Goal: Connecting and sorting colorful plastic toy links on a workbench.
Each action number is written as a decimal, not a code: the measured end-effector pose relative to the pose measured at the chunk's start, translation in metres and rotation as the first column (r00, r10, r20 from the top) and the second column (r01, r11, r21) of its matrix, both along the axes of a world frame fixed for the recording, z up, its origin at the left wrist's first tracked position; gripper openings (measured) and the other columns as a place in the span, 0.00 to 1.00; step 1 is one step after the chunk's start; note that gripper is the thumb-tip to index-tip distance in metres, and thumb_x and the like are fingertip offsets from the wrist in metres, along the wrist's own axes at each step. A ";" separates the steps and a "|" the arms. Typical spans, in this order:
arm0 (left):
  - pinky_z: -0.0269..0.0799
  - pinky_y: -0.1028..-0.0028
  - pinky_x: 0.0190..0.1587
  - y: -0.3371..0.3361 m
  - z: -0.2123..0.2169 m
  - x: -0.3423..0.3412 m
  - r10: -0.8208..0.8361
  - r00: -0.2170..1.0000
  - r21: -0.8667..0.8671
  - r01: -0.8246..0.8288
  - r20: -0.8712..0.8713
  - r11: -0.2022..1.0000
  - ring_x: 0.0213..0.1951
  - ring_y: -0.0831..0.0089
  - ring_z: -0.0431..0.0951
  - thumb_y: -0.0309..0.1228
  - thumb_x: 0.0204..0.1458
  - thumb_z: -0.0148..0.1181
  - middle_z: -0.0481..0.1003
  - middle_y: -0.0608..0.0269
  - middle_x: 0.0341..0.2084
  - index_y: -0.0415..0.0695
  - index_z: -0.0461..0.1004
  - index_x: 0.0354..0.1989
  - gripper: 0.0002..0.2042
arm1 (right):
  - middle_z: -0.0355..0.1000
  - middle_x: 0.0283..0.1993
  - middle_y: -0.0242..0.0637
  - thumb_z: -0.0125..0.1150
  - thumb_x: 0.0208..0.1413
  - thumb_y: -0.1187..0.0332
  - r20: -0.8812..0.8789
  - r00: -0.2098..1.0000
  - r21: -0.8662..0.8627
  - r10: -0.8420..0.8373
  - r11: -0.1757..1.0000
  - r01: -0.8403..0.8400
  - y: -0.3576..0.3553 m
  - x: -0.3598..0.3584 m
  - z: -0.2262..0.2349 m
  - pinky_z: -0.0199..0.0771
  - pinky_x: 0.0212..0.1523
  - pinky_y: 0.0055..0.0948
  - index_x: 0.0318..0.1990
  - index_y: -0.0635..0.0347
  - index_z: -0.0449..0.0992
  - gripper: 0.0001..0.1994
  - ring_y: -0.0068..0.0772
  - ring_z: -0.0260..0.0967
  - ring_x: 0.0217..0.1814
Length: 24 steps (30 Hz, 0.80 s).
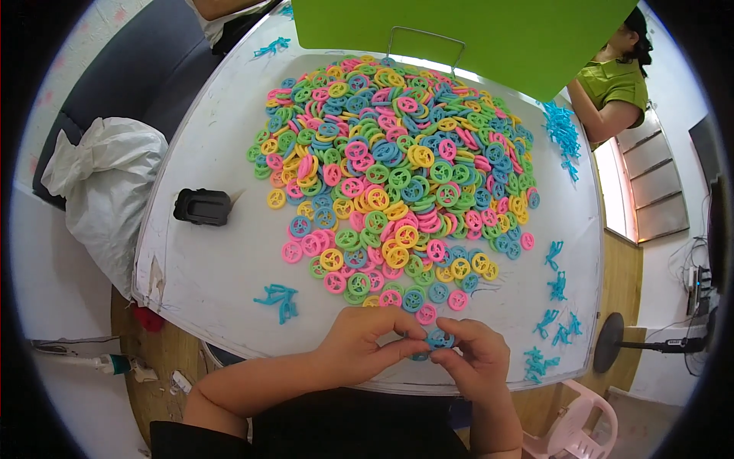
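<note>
At the near edge of the table, my two hands meet fingertip to fingertip. My right hand (480,353) pinches a small blue spoked plastic wheel (440,337) between thumb and fingers. Thumb and forefinger of my left hand (371,340) are closed on a blue plastic piece (420,356), mostly covered by the fingers; its exact shape is hidden. Whether the two pieces are joined I cannot tell. Just beyond my fingertips lies a pink wheel (427,314), at the front of a big heap of pink, yellow, green and blue wheels (397,180).
Small blue plastic parts lie in clusters left (280,302) and right (541,364) of my hands. A black tray (202,206) sits on the table's left side. Across the far edge stands a green panel (451,38). Another person in a green shirt (614,88) is at the far right.
</note>
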<state>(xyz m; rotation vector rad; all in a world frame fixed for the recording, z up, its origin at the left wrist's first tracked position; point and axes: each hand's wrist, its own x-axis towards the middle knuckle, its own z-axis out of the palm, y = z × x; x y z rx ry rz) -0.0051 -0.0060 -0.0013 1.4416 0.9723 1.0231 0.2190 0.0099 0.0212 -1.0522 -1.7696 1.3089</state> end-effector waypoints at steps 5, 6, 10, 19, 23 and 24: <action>0.78 0.72 0.46 -0.002 -0.005 0.006 0.120 0.992 -0.138 -0.122 -0.027 0.983 0.40 0.70 0.84 0.22 0.53 0.70 0.83 0.60 0.35 0.41 0.79 0.40 0.08 | 0.78 0.34 0.36 0.75 0.45 0.78 0.386 0.918 0.502 -0.092 0.855 -0.126 0.001 -0.005 0.000 0.72 0.32 0.27 0.55 0.62 0.79 0.25 0.25 0.74 0.33; 0.78 0.72 0.46 -0.002 -0.005 0.005 0.121 0.992 -0.139 -0.124 -0.029 0.983 0.40 0.70 0.84 0.22 0.53 0.70 0.83 0.60 0.35 0.41 0.79 0.40 0.08 | 0.79 0.34 0.37 0.73 0.48 0.78 0.324 0.945 0.394 -0.044 0.914 -0.092 0.001 -0.005 0.002 0.74 0.32 0.28 0.55 0.64 0.78 0.23 0.26 0.74 0.32; 0.79 0.69 0.45 0.000 -0.002 0.002 0.063 0.988 0.149 -0.042 -0.142 0.988 0.39 0.64 0.84 0.25 0.50 0.73 0.83 0.59 0.35 0.43 0.80 0.39 0.10 | 0.79 0.36 0.41 0.65 0.58 0.79 -0.292 0.938 -0.673 -0.186 0.737 -0.064 -0.003 0.002 0.007 0.78 0.35 0.28 0.55 0.69 0.76 0.17 0.28 0.76 0.34; 0.78 0.68 0.38 0.004 0.000 0.008 -0.021 0.985 0.422 0.093 -0.173 0.902 0.39 0.63 0.84 0.36 0.47 0.76 0.83 0.60 0.39 0.46 0.81 0.40 0.14 | 0.80 0.41 0.43 0.62 0.59 0.81 -0.192 0.981 -0.541 -0.021 0.836 -0.088 -0.005 0.017 0.020 0.81 0.38 0.28 0.52 0.72 0.76 0.14 0.33 0.81 0.38; 0.76 0.68 0.35 0.010 0.006 -0.002 -0.060 0.998 0.551 0.054 -0.006 0.833 0.36 0.62 0.83 0.39 0.53 0.72 0.82 0.56 0.37 0.42 0.81 0.37 0.13 | 0.81 0.39 0.41 0.67 0.59 0.76 -0.070 0.890 -0.310 0.451 0.838 -0.449 0.011 0.093 0.047 0.77 0.37 0.23 0.48 0.65 0.81 0.10 0.30 0.82 0.37; 0.76 0.68 0.35 0.009 0.003 -0.006 -0.055 0.998 0.550 0.051 -0.011 0.833 0.36 0.62 0.83 0.39 0.53 0.72 0.82 0.56 0.37 0.42 0.81 0.37 0.13 | 0.81 0.37 0.41 0.68 0.58 0.75 -0.053 0.823 -0.293 0.566 0.779 -0.555 0.014 0.111 0.053 0.76 0.35 0.23 0.46 0.63 0.83 0.09 0.34 0.82 0.36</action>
